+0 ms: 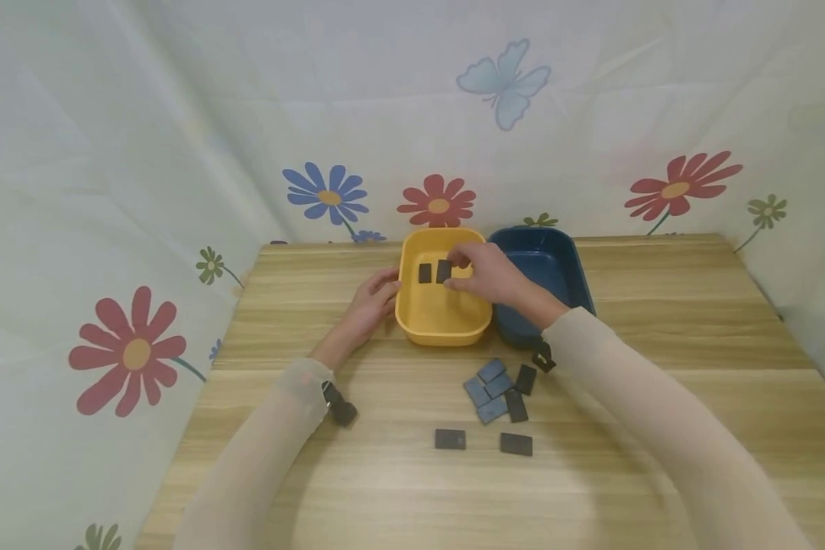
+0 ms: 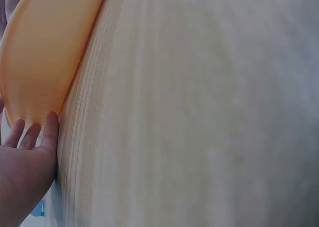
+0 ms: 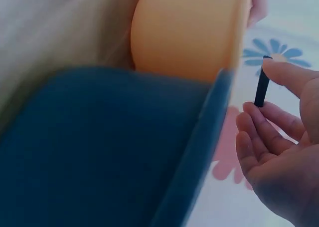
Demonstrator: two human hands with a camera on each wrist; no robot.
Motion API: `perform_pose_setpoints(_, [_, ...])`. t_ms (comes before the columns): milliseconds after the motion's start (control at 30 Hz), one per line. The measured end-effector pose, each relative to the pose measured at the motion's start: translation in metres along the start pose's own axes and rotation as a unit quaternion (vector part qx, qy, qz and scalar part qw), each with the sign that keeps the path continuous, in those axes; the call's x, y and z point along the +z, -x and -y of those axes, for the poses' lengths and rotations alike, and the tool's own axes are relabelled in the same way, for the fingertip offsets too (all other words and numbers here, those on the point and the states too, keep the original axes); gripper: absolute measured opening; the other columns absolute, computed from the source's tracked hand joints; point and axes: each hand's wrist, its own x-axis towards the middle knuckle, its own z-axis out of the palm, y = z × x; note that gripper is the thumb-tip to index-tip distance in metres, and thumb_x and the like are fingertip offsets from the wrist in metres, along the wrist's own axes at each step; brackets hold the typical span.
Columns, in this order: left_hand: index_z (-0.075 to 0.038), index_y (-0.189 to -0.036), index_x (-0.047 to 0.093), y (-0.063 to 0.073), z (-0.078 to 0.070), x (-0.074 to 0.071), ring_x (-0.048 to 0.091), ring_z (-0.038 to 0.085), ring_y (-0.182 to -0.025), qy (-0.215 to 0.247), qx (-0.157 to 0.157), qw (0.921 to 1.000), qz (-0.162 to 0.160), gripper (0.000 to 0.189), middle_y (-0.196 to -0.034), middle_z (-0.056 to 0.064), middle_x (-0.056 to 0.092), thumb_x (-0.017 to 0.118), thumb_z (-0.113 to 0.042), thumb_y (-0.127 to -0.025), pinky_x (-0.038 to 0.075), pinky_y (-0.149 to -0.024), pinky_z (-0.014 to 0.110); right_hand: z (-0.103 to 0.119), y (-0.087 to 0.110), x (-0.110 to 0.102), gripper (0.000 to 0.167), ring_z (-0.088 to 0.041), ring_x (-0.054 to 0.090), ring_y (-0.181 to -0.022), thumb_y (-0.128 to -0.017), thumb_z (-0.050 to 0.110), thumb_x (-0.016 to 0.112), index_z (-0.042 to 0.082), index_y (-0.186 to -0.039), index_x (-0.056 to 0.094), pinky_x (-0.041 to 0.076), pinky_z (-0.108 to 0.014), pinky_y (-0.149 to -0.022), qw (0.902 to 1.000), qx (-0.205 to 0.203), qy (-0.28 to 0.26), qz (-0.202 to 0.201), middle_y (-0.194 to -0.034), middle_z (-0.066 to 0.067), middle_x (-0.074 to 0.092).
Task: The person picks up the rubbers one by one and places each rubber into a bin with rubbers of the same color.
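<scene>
Over the yellow bin (image 1: 440,338), my right hand (image 1: 491,273) pinches a small black rectangular tile (image 1: 443,270) between thumb and fingertips. In the right wrist view this black tile (image 3: 262,82) stands edge-on, above the rim. Another black tile (image 1: 425,273) shows within the yellow bin, just left of the pinched one. My left hand (image 1: 370,305) rests against the bin's left side; in the left wrist view its fairly straight fingers (image 2: 51,129) touch the orange-looking wall (image 2: 50,57).
A dark blue bin (image 1: 580,279) stands right beside the yellow one, under my right forearm. Nearer on the wooden table (image 1: 378,489) lie several blue-grey tiles (image 1: 493,410) and black tiles (image 1: 516,406), with two dark tiles (image 1: 450,439) apart in front. A flowered curtain (image 1: 385,99) hangs behind.
</scene>
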Motion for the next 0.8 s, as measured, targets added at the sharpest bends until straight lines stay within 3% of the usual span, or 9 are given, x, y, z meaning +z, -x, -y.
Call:
perform_pose_setpoints(367, [-0.005,-0.154,0.050,0.001,-0.001,-0.001,0.060,0.032,-0.134,0.002,-0.001,1.0000,-0.003,0.049,-0.151,0.016,0.055,0.061,-0.021,-0.109,0.056,-0.108,0.036,-0.013,-0.043,0.013,0.045,-0.032,0.063,-0.116,-0.094,0.021,0.081,0.000,-0.132,0.068,0.053,-0.047,-0.108,0.9970,0.014,0.071,0.027,-0.127,-0.017,0.072])
perform_pose_setpoints(600, [-0.004,-0.153,0.050,0.001,-0.002,-0.002,0.061,0.031,-0.133,0.004,0.000,1.0000,-0.004,0.048,-0.151,0.015,0.056,0.061,-0.020,-0.109,0.056,-0.107,0.034,-0.017,-0.051,0.023,0.039,-0.031,0.060,-0.108,-0.095,0.019,0.081,0.000,-0.127,0.070,0.053,-0.046,-0.104,0.9958,0.041,0.071,0.040,-0.120,-0.018,0.072])
perform_pose_setpoints(800, [-0.004,-0.154,0.049,0.001,-0.001,-0.002,0.061,0.030,-0.133,0.002,-0.001,1.0000,-0.001,0.050,-0.153,0.015,0.055,0.061,-0.020,-0.109,0.056,-0.107,0.035,-0.023,-0.051,0.029,0.043,-0.032,0.062,-0.116,-0.096,0.020,0.080,0.001,-0.132,0.069,0.052,-0.047,-0.109,0.9946,0.057,0.079,0.038,-0.127,-0.016,0.071])
